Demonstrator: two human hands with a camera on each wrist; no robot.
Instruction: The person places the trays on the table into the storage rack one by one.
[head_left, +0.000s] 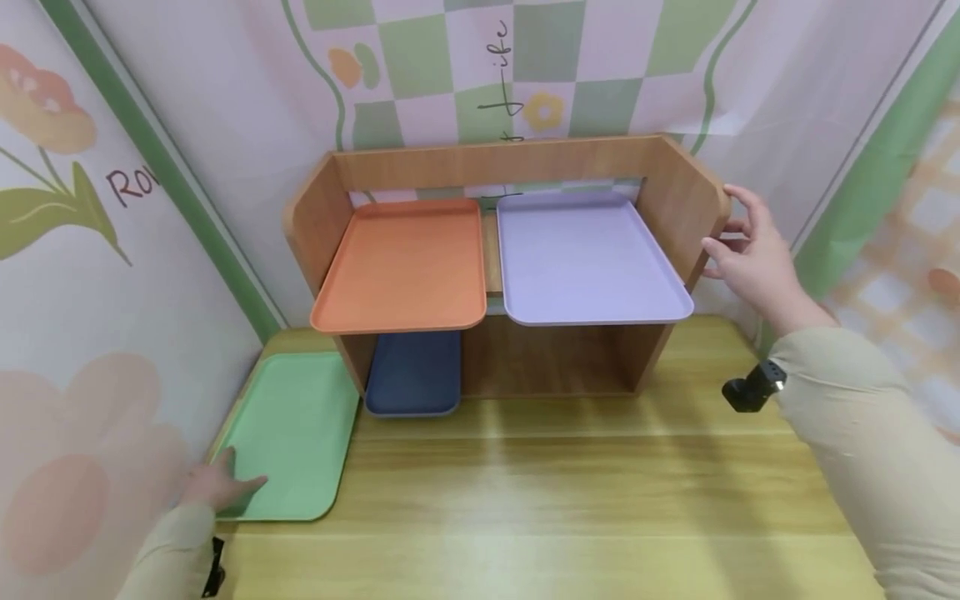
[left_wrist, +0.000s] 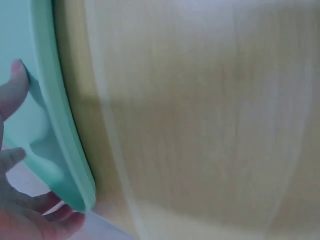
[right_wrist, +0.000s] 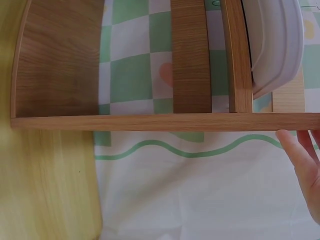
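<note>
A light green tray (head_left: 300,425) lies on the table at the left, beside a two-level wooden shelf (head_left: 495,167). My left hand (head_left: 217,485) is at its near left corner; the left wrist view shows the thumb (left_wrist: 19,82) over the inside and other fingers round the outer rim. My right hand (head_left: 761,258) touches the outer side of the shelf's right panel near its upper front corner, with thumb (right_wrist: 290,145) against the wood and fingers loosely bent. An orange tray (head_left: 408,267) and a lilac tray (head_left: 588,258) sit side by side on the upper level.
A dark blue tray (head_left: 415,375) lies in the lower left part of the shelf, its front end sticking out. Both upper trays overhang the front. Patterned cloth walls (head_left: 225,100) stand close behind and at both sides of the wooden table (head_left: 525,500).
</note>
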